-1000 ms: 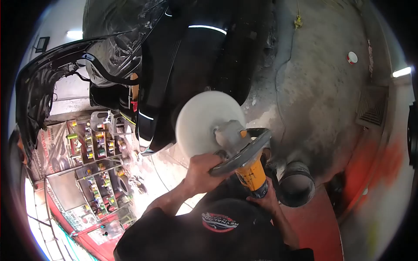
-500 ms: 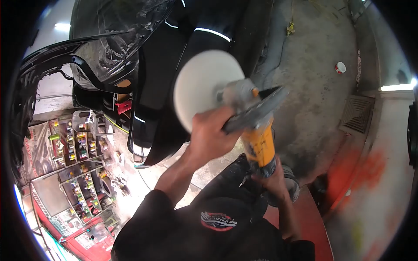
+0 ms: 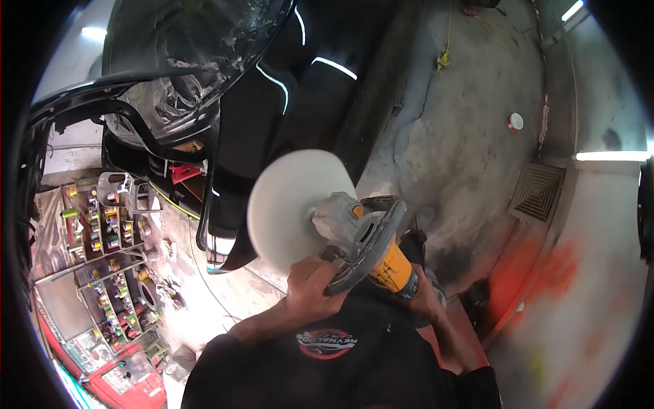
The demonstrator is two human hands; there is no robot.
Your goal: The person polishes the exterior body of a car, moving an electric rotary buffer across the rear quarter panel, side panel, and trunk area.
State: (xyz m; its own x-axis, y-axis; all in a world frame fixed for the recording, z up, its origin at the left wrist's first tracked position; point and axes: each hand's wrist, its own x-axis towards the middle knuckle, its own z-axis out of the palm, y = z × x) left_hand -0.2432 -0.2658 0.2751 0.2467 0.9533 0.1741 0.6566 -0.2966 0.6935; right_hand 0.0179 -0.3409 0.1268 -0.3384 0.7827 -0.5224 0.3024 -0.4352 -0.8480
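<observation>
A yellow and grey polisher [image 3: 392, 268] with a round white pad [image 3: 293, 208] is held in front of my chest. My left hand [image 3: 312, 290] is wrapped round one side of its dark loop handle [image 3: 375, 249]. Around the rear end of the yellow body my right hand [image 3: 424, 294] is closed, its fingers partly hidden behind the tool. The pad looks blurred and overlaps the lower edge of the glossy black car panel [image 3: 313, 102]; whether it touches the panel I cannot tell.
At the left are an open black car frame [image 3: 136, 140] and shelves of small cans [image 3: 112, 225]. A cable runs over the floor. Farther right lie a white and red container [image 3: 514, 122] and a floor grate [image 3: 537, 191]. Red paint marks the right wall [image 3: 545, 273].
The polisher first rose with both hands, then came back down and now sits slightly left of its earlier place. The view has shifted, moving the shelves and container leftward. Both hands keep their hold.
</observation>
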